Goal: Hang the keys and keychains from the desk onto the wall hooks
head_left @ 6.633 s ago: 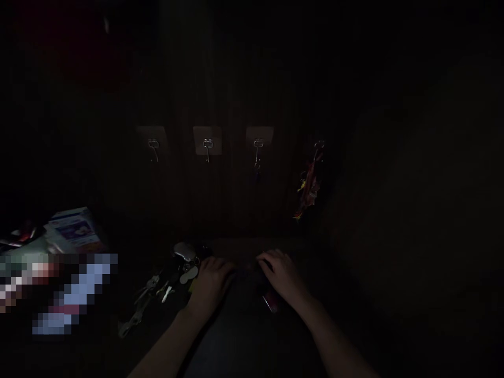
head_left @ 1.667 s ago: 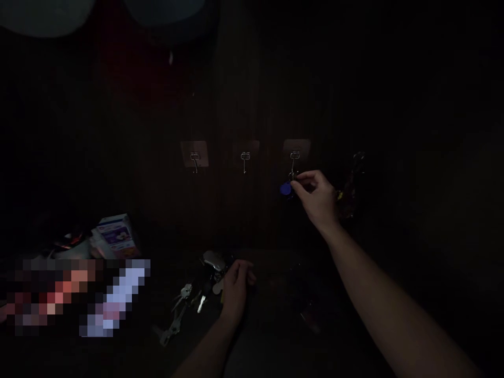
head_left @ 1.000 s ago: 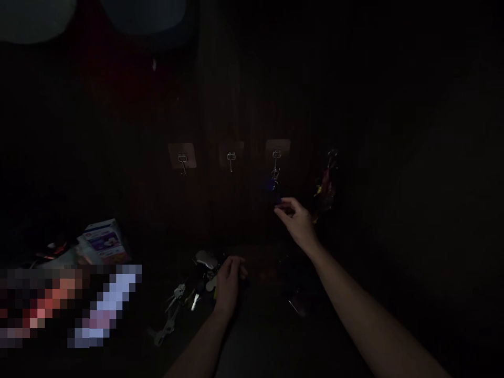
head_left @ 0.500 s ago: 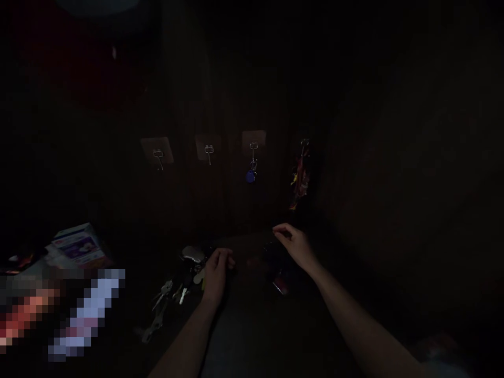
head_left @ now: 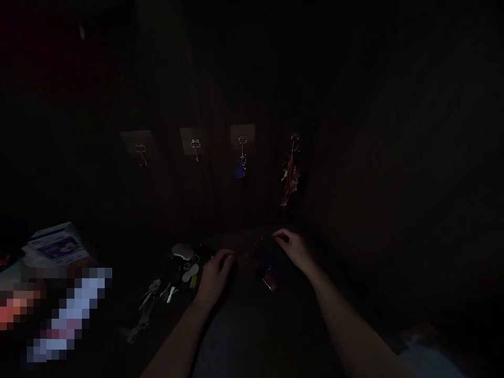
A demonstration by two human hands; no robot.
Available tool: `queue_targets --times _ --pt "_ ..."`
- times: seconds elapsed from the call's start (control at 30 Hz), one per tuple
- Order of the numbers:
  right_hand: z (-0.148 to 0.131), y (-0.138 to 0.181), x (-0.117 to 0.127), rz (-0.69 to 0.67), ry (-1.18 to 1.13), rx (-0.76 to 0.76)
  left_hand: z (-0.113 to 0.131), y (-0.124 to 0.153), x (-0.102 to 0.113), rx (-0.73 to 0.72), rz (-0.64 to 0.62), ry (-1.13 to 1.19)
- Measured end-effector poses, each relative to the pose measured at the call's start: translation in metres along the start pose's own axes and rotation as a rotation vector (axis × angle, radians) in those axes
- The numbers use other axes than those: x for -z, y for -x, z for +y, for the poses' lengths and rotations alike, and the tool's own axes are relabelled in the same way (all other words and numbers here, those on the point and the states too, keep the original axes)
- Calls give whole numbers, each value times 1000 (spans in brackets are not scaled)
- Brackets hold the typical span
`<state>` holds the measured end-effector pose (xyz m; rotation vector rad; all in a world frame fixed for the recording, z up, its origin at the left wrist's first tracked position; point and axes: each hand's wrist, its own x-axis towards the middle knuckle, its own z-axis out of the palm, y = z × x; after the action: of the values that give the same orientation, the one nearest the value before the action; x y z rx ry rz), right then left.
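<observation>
In the dim light my left hand (head_left: 214, 275) rests low over the surface, its fingers bent and drawn together. What they hold, if anything, is lost in shadow. Beside it on the left lies a bunch of keys (head_left: 171, 294) with a silvery oval fob (head_left: 183, 252) and a yellow tag (head_left: 193, 282). My right hand (head_left: 294, 249) is closed in a pinch, thumb against fingertips; anything between them is too dark to see. Between both hands sits a dark bundle with a small red, shiny-edged piece (head_left: 270, 278).
Metal hooks on clear plates line the dark wall: a left hook (head_left: 140, 149), a second hook (head_left: 196, 144), and one bearing a blue key fob (head_left: 240, 171). A red and yellow tangle (head_left: 290, 178) hangs at the right. A purple-white box (head_left: 61, 245) stands at left.
The view has shifted, so hooks and keys appear further left. My left hand has moved right, away from the keys, uncovering the yellow tag. My right hand keeps its pinch, nearly in place.
</observation>
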<state>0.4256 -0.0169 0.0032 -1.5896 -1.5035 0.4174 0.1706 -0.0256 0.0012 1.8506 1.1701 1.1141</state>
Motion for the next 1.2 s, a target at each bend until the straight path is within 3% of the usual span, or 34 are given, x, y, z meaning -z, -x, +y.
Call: queue_targets --times 0.17,0.33,0.57,0.83,1.2 --pt "-3 1 0 -66 61 34 7 6 -3 -312 -212 -293" --pt "-8 1 2 -95 107 53 9 7 -6 -388 -272 -476" --pt "-11 4 17 -201 90 37 2 7 -5 -389 -175 -587" --pt "-24 12 23 -486 -11 13 -5 8 -5 -348 -53 -696" --pt "-35 18 16 -541 68 54 -13 7 -7 -328 82 -727"
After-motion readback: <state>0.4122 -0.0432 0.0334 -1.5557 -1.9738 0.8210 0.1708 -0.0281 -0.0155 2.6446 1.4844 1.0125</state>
